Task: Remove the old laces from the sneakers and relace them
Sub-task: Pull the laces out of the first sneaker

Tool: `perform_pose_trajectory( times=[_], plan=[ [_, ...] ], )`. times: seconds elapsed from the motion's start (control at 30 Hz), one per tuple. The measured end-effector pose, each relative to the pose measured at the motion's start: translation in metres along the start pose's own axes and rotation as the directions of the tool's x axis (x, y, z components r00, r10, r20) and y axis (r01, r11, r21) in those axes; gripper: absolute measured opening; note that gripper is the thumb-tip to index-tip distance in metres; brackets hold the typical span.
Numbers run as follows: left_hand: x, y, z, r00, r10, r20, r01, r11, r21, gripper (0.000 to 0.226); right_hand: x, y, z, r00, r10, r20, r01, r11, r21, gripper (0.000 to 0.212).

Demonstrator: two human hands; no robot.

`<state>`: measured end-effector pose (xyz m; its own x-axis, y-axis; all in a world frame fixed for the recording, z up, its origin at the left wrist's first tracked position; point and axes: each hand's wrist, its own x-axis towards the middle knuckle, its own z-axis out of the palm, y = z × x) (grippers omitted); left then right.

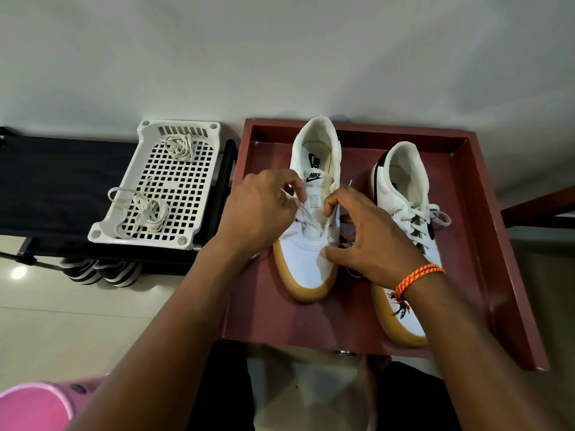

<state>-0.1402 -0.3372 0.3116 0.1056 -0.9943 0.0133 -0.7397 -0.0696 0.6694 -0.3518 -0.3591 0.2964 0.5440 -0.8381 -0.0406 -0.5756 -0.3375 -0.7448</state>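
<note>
Setting: a home interior, most likely an entry or shoe-storage corner. Evidence: glossy pale tiled floor (46, 321) reflecting a ceiling light; plain off-white wall (280, 57) behind; low black fabric-shelved rack (56, 181) against the wall, with striped slippers (99, 272) tucked beneath it; white perforated plastic basket (174, 188) standing on the rack, holding loose white shoelaces (146, 213); small maroon tray-topped table (485, 244) bearing a pair of white gum-soled sneakers (306, 262); a pink plastic item (34, 405), partly cut off, at the lower left.

tray wall (485, 213) blocks right | basket (199, 169) crowds left | near edge open
</note>
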Motion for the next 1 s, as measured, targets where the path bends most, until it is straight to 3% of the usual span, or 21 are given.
perform_pose_trajectory(
  times=[0.13, 0.2, 0.3, 0.5, 0.57, 0.67, 0.73, 0.83, 1.0],
  plan=[
    [-0.004, 0.011, 0.011, 0.961, 0.070, 0.266, -0.091, 0.994, 0.066, 0.020, 0.001, 0.000, 0.000, 1.000, -0.008, -0.004, 0.008, 1.000, -0.004, 0.054],
    [-0.004, 0.013, 0.014, 0.952, 0.047, 0.304, -0.080, 0.992, 0.099, 0.013, 0.000, 0.000, 0.000, 1.000, -0.007, -0.001, 0.007, 1.000, -0.012, 0.055],
    [-0.004, 0.012, 0.012, 0.970, 0.026, 0.243, -0.057, 0.991, 0.122, 0.011, 0.000, 0.000, 0.000, 1.000, 0.000, -0.004, 0.000, 1.000, -0.022, 0.055],
    [0.003, -0.001, -0.004, 0.995, -0.046, -0.085, 0.043, 0.999, -0.028, 0.025, 0.000, 0.000, 0.000, 1.000, -0.002, 0.000, 0.002, 1.000, -0.003, 0.055],
    [0.002, 0.002, -0.004, 0.999, -0.028, 0.029, 0.031, 0.994, -0.103, 0.030, 0.000, 0.000, 0.000, 1.000, 0.002, 0.002, -0.002, 1.000, -0.001, 0.054],
    [-0.004, 0.010, 0.004, 0.949, 0.025, 0.314, -0.007, 0.998, -0.057, 0.020, 0.001, 0.000, -0.001, 1.000, 0.001, 0.009, -0.001, 1.000, 0.007, 0.055],
    [-0.004, 0.011, 0.012, 0.938, 0.018, 0.346, -0.021, 1.000, 0.006, 0.010, 0.001, -0.001, 0.000, 1.000, -0.004, 0.015, 0.004, 1.000, 0.005, 0.055],
    [-0.003, 0.010, 0.014, 0.969, 0.020, 0.246, -0.046, 0.994, 0.103, 0.011, 0.000, 0.000, 0.000, 1.000, -0.010, 0.011, 0.010, 1.000, -0.006, 0.054],
    [0.000, 0.005, 0.001, 0.999, 0.006, -0.054, -0.003, 0.998, 0.056, 0.011, 0.000, -0.001, 0.000, 1.000, -0.012, 0.010, 0.012, 1.000, -0.001, 0.054]
  ],
)
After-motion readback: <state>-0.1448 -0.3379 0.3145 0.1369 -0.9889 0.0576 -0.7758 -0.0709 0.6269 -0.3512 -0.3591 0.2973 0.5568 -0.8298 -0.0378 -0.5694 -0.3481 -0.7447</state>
